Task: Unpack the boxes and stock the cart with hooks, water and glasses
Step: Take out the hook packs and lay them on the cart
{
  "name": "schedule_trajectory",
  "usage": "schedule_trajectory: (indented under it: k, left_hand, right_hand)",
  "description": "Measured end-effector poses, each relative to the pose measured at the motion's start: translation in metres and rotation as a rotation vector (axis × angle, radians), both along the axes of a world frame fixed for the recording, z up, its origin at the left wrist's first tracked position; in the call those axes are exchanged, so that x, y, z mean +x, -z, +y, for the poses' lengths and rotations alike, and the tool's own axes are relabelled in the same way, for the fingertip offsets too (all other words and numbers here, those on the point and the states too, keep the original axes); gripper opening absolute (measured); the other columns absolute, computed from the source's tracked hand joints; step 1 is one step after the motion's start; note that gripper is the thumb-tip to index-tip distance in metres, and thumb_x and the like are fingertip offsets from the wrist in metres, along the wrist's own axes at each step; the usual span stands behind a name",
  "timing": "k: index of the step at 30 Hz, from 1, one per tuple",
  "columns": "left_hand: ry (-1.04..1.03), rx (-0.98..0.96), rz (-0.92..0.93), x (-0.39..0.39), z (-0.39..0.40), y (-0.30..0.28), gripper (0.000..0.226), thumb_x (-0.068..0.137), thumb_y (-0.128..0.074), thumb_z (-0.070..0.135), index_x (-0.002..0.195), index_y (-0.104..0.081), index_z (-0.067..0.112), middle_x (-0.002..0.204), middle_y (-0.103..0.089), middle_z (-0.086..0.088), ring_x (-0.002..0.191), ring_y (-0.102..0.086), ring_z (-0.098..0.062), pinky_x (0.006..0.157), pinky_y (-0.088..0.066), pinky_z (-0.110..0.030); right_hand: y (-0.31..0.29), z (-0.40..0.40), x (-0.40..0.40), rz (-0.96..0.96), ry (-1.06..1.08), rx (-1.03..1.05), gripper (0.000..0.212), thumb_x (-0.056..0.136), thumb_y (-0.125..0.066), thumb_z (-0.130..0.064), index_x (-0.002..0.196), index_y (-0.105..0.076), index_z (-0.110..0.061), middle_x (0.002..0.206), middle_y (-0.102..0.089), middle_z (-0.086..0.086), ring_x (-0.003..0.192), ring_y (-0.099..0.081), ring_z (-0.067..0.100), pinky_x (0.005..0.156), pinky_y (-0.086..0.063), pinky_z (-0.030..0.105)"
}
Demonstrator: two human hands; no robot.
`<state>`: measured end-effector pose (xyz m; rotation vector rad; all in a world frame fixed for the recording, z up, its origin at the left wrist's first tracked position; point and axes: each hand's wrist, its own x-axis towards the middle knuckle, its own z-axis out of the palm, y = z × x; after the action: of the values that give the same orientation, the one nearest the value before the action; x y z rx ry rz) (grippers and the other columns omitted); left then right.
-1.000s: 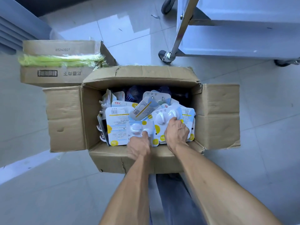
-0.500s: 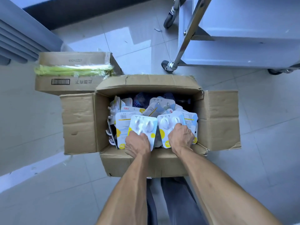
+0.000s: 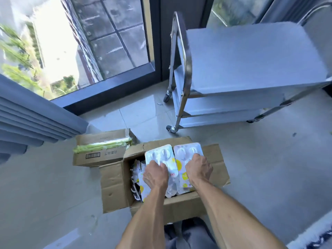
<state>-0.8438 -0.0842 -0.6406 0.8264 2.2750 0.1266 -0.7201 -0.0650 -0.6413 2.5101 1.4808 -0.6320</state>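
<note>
Both hands are closed on blister packs of hooks, raised above the open cardboard box (image 3: 115,191). The left hand (image 3: 156,174) curls its fingers over the lower edge of 1 pack (image 3: 159,156), gripping it; the right hand (image 3: 198,170) grips a second pack (image 3: 186,153) the same way, its fingers wrapped over the near side. The 2 packs sit side by side, edges nearly touching, each showing 2 white hooks under clear plastic — more packs lie loose in the box beneath them. A smaller carton (image 3: 100,155) with a green bundle on top stands just beside the box on the left. The steel cart (image 3: 251,56) stands beyond the box on the tiled floor, near the window.
</note>
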Motion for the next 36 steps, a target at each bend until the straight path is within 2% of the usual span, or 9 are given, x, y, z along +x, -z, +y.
schedule_trajectory:
  k: [6,11,16,18,20,22,28,32,36]
  left_hand:
    - [0.237,0.148,0.067,0.031,0.063,-0.143,0.028,0.092,-0.055,0.033,0.086,-0.065,0.008,0.091,-0.068,-0.013,0.087,-0.065,-0.033,0.072,-0.048,-0.034]
    - [0.316,0.244,0.074,0.078,0.103,-0.210,0.025,0.090,-0.053,0.031,0.078,-0.060,0.010,0.084,-0.066,-0.009,0.080,-0.064,-0.029,0.067,-0.047,-0.034]
    - [0.312,0.224,0.048,0.150,0.136,-0.235,0.021,0.088,-0.054,0.030,0.081,-0.061,0.012,0.086,-0.065,-0.006,0.082,-0.062,-0.029,0.069,-0.047,-0.032]
    - [0.319,0.208,0.045,0.182,0.148,-0.239,0.020,0.087,-0.052,0.030,0.077,-0.058,0.013,0.085,-0.064,-0.006,0.084,-0.062,-0.030,0.075,-0.050,-0.035]
    - [0.362,0.192,0.064,0.213,0.161,-0.242,0.021,0.087,-0.051,0.030,0.077,-0.057,0.013,0.087,-0.064,-0.008,0.087,-0.063,-0.031,0.075,-0.048,-0.034]
    - [0.381,0.184,0.089,0.241,0.176,-0.245,0.022,0.089,-0.050,0.030,0.084,-0.061,0.013,0.093,-0.066,-0.009,0.089,-0.064,-0.031,0.072,-0.044,-0.033]
    - [0.285,0.150,0.118,0.312,0.222,-0.269,0.028,0.091,-0.049,0.031,0.102,-0.065,0.012,0.105,-0.068,-0.011,0.100,-0.064,-0.031,0.077,-0.045,-0.034]
    - [0.265,0.166,0.162,0.330,0.255,-0.293,0.029,0.092,-0.049,0.031,0.109,-0.064,0.012,0.108,-0.067,-0.010,0.103,-0.063,-0.029,0.079,-0.045,-0.032]
    - [0.222,0.201,0.173,0.335,0.292,-0.307,0.030,0.091,-0.053,0.032,0.112,-0.063,0.013,0.108,-0.067,-0.008,0.102,-0.063,-0.028,0.072,-0.037,-0.029]
  right_hand:
    - [-0.146,0.050,0.036,0.071,0.182,0.225,0.022,0.083,-0.057,-0.011,0.101,-0.068,-0.011,0.105,-0.067,0.013,0.101,-0.063,0.034,0.082,-0.045,0.036]
    - [-0.218,0.084,0.089,0.073,0.224,0.274,0.021,0.084,-0.056,-0.016,0.100,-0.067,-0.011,0.105,-0.068,0.012,0.098,-0.066,0.033,0.076,-0.046,0.033]
    - [-0.247,0.120,0.162,0.016,0.211,0.290,0.019,0.085,-0.056,-0.020,0.098,-0.067,-0.011,0.101,-0.069,0.011,0.095,-0.067,0.032,0.067,-0.043,0.031]
    - [-0.254,0.137,0.195,0.010,0.200,0.275,0.018,0.085,-0.055,-0.019,0.098,-0.066,-0.012,0.101,-0.069,0.010,0.095,-0.067,0.032,0.068,-0.045,0.031]
    - [-0.258,0.152,0.231,0.017,0.167,0.241,0.018,0.086,-0.054,-0.018,0.100,-0.065,-0.013,0.103,-0.069,0.010,0.096,-0.067,0.032,0.072,-0.049,0.032]
    - [-0.260,0.170,0.268,0.025,0.120,0.212,0.019,0.086,-0.054,-0.019,0.102,-0.064,-0.015,0.105,-0.069,0.008,0.097,-0.067,0.030,0.073,-0.049,0.032]
    - [-0.279,0.226,0.366,0.016,0.020,0.149,0.020,0.087,-0.054,-0.023,0.104,-0.062,-0.017,0.110,-0.066,0.007,0.101,-0.065,0.029,0.071,-0.043,0.030]
    - [-0.300,0.267,0.391,0.017,0.012,0.161,0.021,0.088,-0.054,-0.025,0.106,-0.063,-0.018,0.111,-0.064,0.005,0.102,-0.064,0.026,0.069,-0.038,0.029]
    - [-0.314,0.304,0.379,0.039,-0.042,0.175,0.023,0.088,-0.055,-0.024,0.107,-0.064,-0.015,0.111,-0.065,0.007,0.101,-0.064,0.027,0.070,-0.041,0.029]
